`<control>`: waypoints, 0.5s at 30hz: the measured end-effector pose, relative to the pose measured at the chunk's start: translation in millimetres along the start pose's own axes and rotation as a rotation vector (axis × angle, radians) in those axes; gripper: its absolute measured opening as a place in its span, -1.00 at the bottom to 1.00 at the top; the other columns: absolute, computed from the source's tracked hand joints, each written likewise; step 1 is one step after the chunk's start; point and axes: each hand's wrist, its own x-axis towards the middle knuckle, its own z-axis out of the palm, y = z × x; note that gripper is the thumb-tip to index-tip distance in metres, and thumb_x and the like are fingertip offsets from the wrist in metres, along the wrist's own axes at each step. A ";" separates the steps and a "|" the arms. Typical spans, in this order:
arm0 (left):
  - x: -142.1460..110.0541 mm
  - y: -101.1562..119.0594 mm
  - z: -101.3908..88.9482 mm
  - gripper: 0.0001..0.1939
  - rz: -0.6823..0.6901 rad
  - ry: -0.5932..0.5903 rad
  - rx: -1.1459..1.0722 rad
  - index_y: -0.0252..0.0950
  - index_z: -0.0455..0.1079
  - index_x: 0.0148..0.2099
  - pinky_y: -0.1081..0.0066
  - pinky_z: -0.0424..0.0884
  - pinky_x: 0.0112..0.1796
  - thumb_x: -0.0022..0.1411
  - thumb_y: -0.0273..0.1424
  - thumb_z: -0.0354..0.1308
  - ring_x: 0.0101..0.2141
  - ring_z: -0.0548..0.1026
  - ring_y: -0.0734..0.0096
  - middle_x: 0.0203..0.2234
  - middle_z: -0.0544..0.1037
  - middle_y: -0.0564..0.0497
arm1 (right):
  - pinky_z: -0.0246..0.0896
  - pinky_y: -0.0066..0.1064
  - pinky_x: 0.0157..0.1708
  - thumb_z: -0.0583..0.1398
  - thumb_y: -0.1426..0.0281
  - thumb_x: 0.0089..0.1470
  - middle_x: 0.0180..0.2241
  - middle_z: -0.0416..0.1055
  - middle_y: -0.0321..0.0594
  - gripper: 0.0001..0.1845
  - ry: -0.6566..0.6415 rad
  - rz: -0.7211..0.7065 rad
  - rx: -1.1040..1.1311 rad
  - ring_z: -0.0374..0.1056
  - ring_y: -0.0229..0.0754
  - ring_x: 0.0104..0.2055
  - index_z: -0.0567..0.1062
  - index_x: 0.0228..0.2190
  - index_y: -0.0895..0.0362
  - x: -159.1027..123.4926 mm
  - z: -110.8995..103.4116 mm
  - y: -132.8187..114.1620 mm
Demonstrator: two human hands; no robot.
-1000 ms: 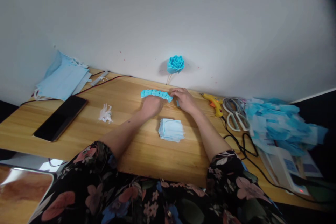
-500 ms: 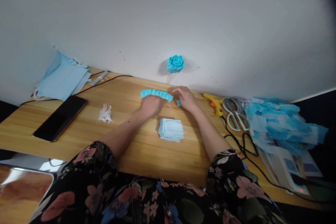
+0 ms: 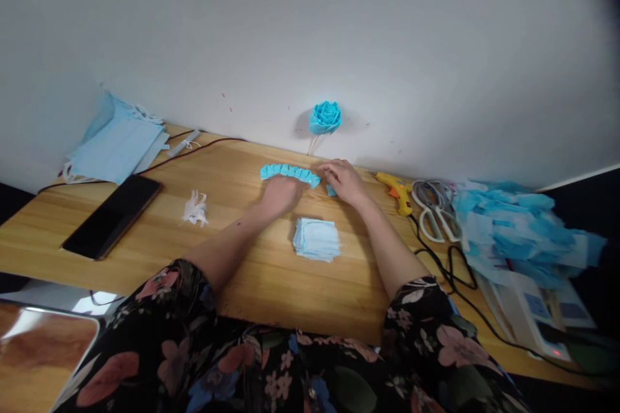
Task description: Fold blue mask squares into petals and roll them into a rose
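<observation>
A row of pleated blue fabric squares [image 3: 290, 171], cut from face-mask material, lies on the table near the wall. My left hand [image 3: 281, 193] rests against its near edge, fingers curled onto it and partly hidden. Just past the right end of this row hovers my right hand [image 3: 343, 181], its fingers bent and apart, with nothing visible in them. Under that palm a small blue square [image 3: 331, 190] shows in part. Nearer to me, between my forearms, sits a stack of pale blue squares [image 3: 316, 239].
A blue fabric rose [image 3: 325, 117] on a stick leans at the wall. Rightward are a yellow glue gun [image 3: 396, 191], white-handled scissors [image 3: 438, 223], a black cable [image 3: 445, 277] and heaped blue scraps [image 3: 518, 226]. Leftward lie masks [image 3: 116, 142], a phone [image 3: 113, 216] and white scraps [image 3: 194, 208].
My right hand has drawn back slightly to the right from the pleated row's end, baring more of the small blue square. My left hand has stayed in place on the row.
</observation>
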 end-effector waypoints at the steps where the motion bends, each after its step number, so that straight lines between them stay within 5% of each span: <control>1: 0.0 -0.3 0.3 -0.61 0.002 0.001 -0.003 -0.27 0.59 -0.01 0.38 0.41 -0.14 0.32 -0.46 -0.04 -0.15 0.57 0.26 -0.21 0.66 -0.15 | 0.23 -0.13 0.02 0.07 0.46 0.21 -0.14 0.55 -0.06 -0.71 -0.018 0.008 0.007 0.36 0.01 -0.06 0.58 -0.16 0.10 0.1 -1.3 0.0; 15: -3.0 -13.5 -6.1 -0.60 0.007 0.027 -0.071 -0.14 0.60 0.00 0.36 0.42 -0.07 0.32 -0.47 -0.03 -0.04 0.57 0.24 -0.06 0.65 -0.01 | 0.25 -0.31 -0.13 0.14 0.46 0.17 -0.12 0.58 -0.12 -0.75 -0.200 0.148 0.004 0.44 -0.09 -0.15 0.61 -0.19 0.10 0.7 -28.7 -8.7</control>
